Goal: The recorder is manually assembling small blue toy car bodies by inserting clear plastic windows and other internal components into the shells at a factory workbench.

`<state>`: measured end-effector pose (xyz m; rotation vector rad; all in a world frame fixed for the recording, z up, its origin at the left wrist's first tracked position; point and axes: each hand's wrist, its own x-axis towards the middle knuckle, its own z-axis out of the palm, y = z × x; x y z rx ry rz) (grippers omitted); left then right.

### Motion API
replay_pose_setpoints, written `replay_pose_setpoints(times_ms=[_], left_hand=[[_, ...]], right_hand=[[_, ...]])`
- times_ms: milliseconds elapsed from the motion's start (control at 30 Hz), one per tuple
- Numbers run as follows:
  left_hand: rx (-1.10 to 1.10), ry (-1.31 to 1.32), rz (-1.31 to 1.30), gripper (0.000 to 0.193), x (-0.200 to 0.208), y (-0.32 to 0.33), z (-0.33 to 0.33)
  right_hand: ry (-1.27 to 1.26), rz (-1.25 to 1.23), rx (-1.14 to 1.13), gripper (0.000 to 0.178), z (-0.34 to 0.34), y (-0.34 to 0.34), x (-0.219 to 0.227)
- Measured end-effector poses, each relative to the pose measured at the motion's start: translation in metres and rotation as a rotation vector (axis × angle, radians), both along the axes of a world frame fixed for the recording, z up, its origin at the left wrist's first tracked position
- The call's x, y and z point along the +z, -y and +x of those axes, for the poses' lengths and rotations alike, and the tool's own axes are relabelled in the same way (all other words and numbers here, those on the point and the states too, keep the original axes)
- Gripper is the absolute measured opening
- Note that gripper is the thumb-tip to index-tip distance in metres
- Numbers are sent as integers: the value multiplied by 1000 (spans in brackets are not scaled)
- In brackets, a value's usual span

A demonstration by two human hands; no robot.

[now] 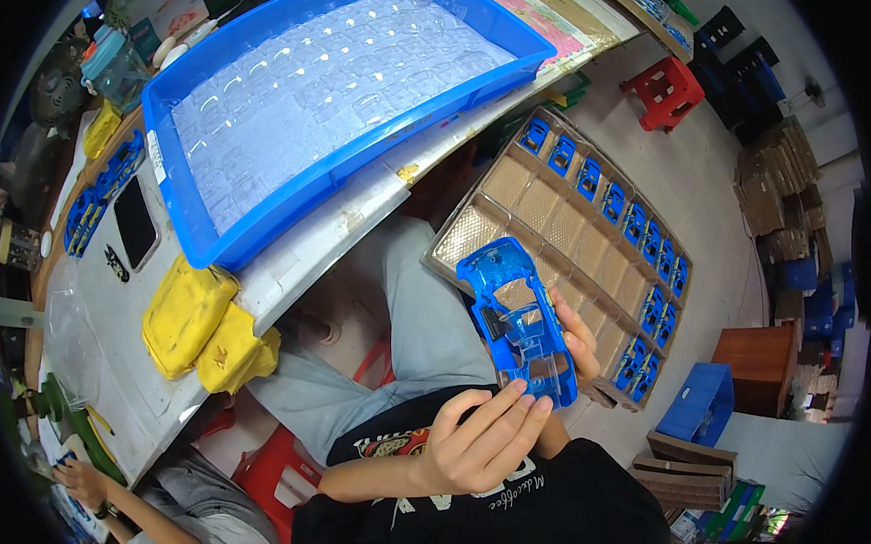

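Blue plastic parts (pixel 81 222) lie on the tabletop (pixel 123 398), well apart to the left of the left hand; a black phone (pixel 138 225) lies just beside them. Nearer that hand, two yellow bundles (pixel 189 314) touch each other at the edge. Ahead and left of both hands stands a blue tub (pixel 204 246), probably placed there for easy reach; its glossy contents cannot be identified.

The left hand (pixel 489 438) has half-bent fingers, tips on the near end of a blue car body (pixel 528 319); whether it pinches or merely steadies cannot be told. The car body is between the hands, tilted, its hollow interior visible. The right hand (pixel 579 339) grips the right flank, apparently bearing the weight to free the left fingers. Beyond the right hand, a compartment tray (pixel 514 192) holds blue pieces (pixel 588 177), evidently kept apart against rubbing. Farther right is a red stool (pixel 664 89).
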<state>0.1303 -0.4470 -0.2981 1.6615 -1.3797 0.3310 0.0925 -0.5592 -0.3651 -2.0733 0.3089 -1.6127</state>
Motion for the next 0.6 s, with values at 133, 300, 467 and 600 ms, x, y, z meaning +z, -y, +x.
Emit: replay_pose_setpoints(times_ms=[133, 300, 467, 600], left_hand=[[-12, -10, -30, 21, 1, -3, -1], [20, 61, -59, 20, 1, -1, 1], [18, 18, -18, 21, 4, 0, 7], [74, -59, 55, 22, 2, 3, 6]], right_hand=[[20, -58, 0, 37, -1, 1, 4], [28, -86, -8, 34, -1, 0, 6], [68, -24, 21, 32, 0, -8, 4], [28, -35, 63, 32, -4, -6, 0]])
